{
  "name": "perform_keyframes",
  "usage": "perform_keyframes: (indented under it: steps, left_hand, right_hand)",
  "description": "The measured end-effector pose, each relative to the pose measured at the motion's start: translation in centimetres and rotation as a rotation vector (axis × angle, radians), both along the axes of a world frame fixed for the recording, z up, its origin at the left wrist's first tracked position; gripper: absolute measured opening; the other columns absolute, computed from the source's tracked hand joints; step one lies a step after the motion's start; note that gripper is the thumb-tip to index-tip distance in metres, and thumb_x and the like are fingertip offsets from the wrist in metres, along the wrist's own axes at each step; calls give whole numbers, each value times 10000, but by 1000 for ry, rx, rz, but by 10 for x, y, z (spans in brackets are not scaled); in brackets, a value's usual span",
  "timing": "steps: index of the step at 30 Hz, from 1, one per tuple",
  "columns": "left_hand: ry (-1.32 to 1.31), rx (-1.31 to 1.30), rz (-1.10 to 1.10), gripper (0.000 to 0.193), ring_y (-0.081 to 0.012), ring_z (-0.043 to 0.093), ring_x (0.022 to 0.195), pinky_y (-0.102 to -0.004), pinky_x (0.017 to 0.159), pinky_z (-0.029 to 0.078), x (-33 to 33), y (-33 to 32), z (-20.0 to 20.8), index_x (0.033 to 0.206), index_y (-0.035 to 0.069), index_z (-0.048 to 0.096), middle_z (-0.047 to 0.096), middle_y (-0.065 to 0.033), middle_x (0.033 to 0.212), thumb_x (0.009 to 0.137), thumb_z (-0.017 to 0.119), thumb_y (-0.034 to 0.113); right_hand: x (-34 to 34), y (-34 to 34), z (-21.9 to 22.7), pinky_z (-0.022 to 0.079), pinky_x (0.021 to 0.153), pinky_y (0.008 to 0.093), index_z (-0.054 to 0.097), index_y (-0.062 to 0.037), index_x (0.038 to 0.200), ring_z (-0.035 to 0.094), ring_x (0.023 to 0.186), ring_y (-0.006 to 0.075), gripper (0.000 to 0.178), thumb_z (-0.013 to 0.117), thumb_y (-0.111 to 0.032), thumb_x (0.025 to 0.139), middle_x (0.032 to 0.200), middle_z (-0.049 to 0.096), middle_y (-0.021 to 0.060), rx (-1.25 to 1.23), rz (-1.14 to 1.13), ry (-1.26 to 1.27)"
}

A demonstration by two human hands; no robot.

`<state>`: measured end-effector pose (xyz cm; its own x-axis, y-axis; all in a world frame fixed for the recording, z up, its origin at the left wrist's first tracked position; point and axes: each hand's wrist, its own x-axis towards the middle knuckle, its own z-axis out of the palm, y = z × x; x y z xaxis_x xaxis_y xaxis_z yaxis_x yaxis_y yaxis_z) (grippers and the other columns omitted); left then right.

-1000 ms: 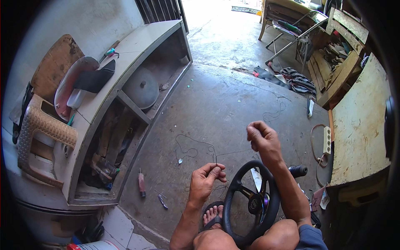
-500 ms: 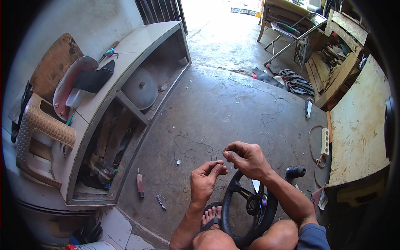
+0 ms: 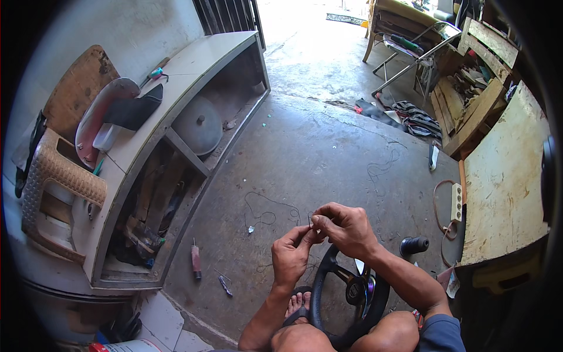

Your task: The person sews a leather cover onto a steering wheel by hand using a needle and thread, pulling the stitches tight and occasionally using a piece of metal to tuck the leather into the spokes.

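Note:
My left hand [image 3: 290,256] and my right hand [image 3: 350,232] meet in front of me with their fingertips pinched together. A thin dark thread [image 3: 271,198] lies in loops on the floor and runs up to the fingers of both hands. Any needle between the fingertips is too small to make out. Below my hands, a black steering wheel [image 3: 317,298] leans between my legs, its hub dark and its spokes shiny. To the right of the wheel a spool of black thread [image 3: 414,244] lies on the floor.
An awl with a red handle [image 3: 196,262] and a small thin tool [image 3: 225,285] lie on the floor at left. Beside them runs a low tiled cabinet [image 3: 189,154]. At right are a power strip [image 3: 457,202] and a pale board [image 3: 504,176]. A folding chair [image 3: 404,56] stands farther back.
My right hand has come down and left, closing the gap to my left hand. The left fingertips have shifted slightly right, so both pinches now touch or nearly touch.

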<state>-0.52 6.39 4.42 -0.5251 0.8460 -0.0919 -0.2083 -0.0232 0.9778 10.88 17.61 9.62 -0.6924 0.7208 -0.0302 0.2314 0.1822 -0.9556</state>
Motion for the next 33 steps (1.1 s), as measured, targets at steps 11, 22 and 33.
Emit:
perform_keyframes:
  steps: [11,22,33]
  left_hand:
    - [-418,340,5,122,-241,740,866,-394,871,619,-21,-4,-8,1068,2,717,593,-183,1393,1002,624,46]
    - [-397,225,15,143,-238,735,958,-352,914,588,-4,5,-4,1078,-40,706,744,-146,1063,991,664,65]
    - [-80,81,166,183,-117,686,928,-247,845,542,0,6,-5,1119,-18,755,766,-86,1004,986,698,94]
  right_hand:
    - [7,16,-4,511,538,304,637,5,1091,646,587,118,227,601,-213,1036,690,679,75,-116,11,-109]
    - [6,6,-7,560,638,316,682,18,1087,714,734,155,256,653,-223,1006,823,726,116,-105,-62,25]
    - [-5,-2,-1,562,760,341,724,31,1057,722,888,217,267,693,-221,974,983,739,153,-1,-66,45]
